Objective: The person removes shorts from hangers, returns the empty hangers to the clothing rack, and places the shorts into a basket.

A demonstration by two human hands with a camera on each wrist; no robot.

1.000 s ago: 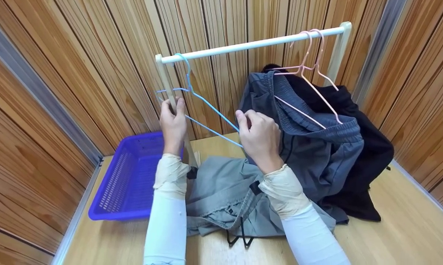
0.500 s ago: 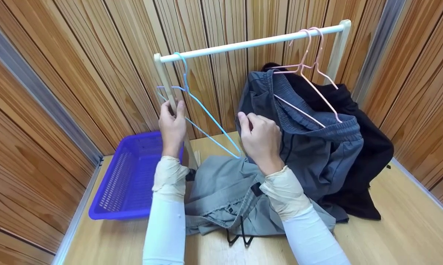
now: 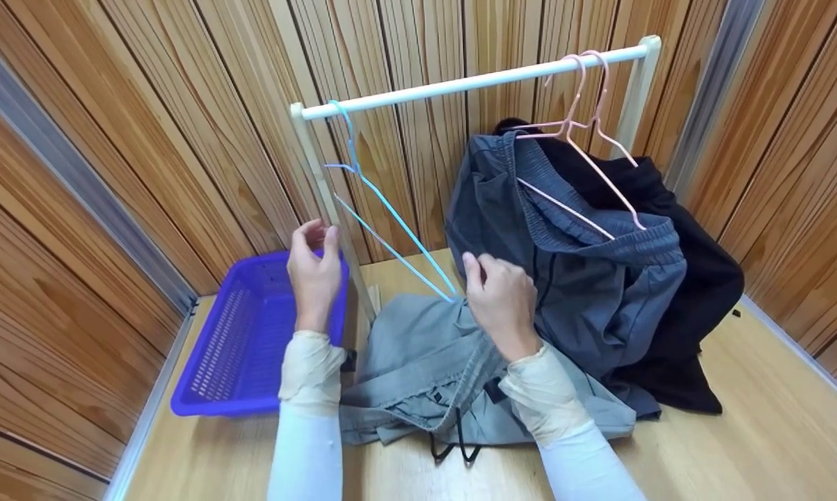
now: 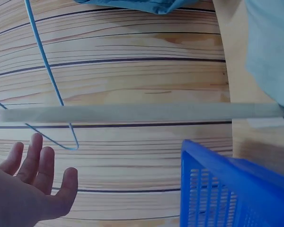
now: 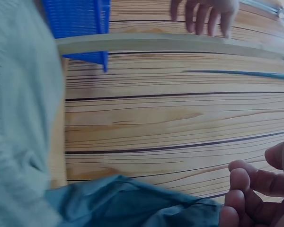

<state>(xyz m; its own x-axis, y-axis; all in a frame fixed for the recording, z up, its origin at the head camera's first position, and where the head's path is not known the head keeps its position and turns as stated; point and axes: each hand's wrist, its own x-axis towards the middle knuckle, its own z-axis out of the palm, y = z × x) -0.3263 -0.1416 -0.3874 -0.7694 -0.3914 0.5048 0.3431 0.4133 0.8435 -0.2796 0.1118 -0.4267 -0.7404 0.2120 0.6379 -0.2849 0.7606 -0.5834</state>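
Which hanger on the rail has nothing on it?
The blue hanger at the rail's left end hangs bare; the pink hangers carry dark garments.

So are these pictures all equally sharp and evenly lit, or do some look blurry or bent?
Head view: evenly lit, soft shadows, no glare; the white rail and wall planks bow slightly from the wide lens. Left wrist view: dimmer and bluish, the left hand soft, the blue basket fairly crisp. Right wrist view: the grey cloth close to the lens is a blur, and the right hand is dark.
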